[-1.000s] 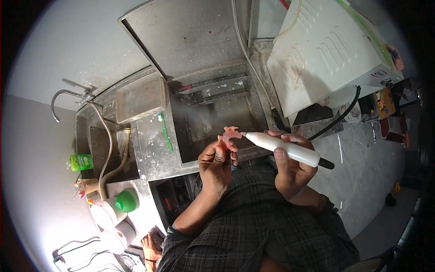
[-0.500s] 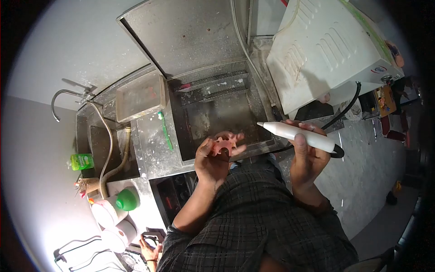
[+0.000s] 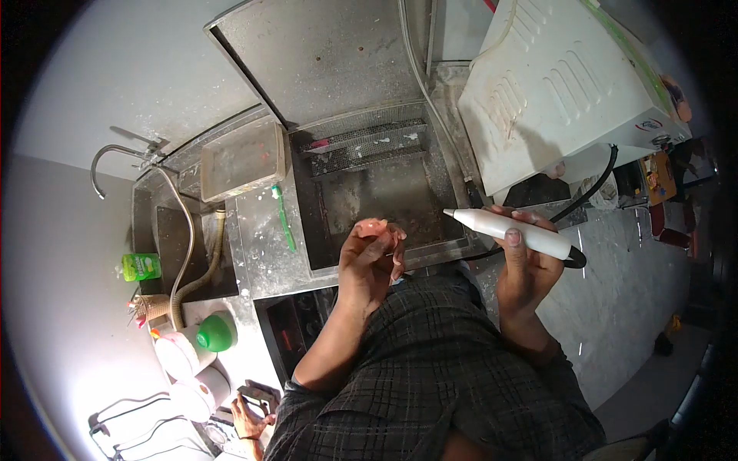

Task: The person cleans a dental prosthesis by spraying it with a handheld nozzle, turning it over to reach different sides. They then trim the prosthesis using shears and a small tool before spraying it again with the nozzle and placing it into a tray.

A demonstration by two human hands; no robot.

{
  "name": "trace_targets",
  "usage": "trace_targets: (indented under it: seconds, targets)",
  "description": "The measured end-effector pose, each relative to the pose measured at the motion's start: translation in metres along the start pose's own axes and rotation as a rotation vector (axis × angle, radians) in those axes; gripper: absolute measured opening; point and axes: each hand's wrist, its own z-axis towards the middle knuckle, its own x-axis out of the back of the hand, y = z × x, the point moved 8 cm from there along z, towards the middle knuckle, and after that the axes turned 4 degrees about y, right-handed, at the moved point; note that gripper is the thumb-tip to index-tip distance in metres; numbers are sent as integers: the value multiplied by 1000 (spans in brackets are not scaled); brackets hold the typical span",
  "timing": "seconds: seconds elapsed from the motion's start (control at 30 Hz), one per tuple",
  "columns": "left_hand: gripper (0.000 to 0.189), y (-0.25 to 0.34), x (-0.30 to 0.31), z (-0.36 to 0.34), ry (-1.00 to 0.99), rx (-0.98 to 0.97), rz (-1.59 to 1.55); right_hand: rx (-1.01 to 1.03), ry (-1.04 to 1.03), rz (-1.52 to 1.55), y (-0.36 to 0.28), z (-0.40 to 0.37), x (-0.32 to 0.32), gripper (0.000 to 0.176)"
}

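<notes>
My left hand (image 3: 364, 269) is closed on a small pink denture plate (image 3: 372, 226), held above the front of the metal basin (image 3: 377, 188). Fingers and thumb cover much of the plate. In my right hand (image 3: 526, 273) lies a thick white pen-shaped handpiece (image 3: 503, 227), with the thumb on its side. Its narrow tip points left towards the plate but stands apart from it. A black hose leaves its rear end.
A green toothbrush (image 3: 284, 219) lies on the metal counter (image 3: 260, 257), near a shallow tray (image 3: 244, 163). Left are a faucet (image 3: 115, 150) and a green bowl (image 3: 217, 332). A white machine (image 3: 553, 100) stands at right. Another person's hand (image 3: 247, 421) shows at lower left.
My left hand has turned and its fingers have folded in, so the pink denture plate is now tilted and less visible. My right hand and the handpiece have hardly moved.
</notes>
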Motion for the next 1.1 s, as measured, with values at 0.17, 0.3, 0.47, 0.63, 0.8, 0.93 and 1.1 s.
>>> trace_targets:
  seconds: [0.17, 0.3, 0.47, 0.63, 0.8, 0.93, 1.1]
  targets:
    - [16, 7, 2, -2, 69, -217, 368, 34, -42, 53, -2, 3, -2, 25]
    - [18, 21, -15, -7, 131, -435, 588, 42, -61, 55, 0, 3, -3, 26]
    - [18, 25, -30, -14, 119, -513, 656, 85, -115, 79, -4, 10, -7, 26]
    - [14, 27, -39, -12, 81, -548, 639, 149, -111, 100, -7, 19, -6, 27]
    - [15, 33, -51, -11, 55, -680, 753, 173, -126, 122, -9, 26, -8, 27]
    - [15, 36, -55, -11, 84, -681, 731, 191, -165, 144, -11, 28, -17, 28]
    - [15, 33, -61, -13, 79, -738, 807, 127, -208, 106, -3, 27, -26, 27]
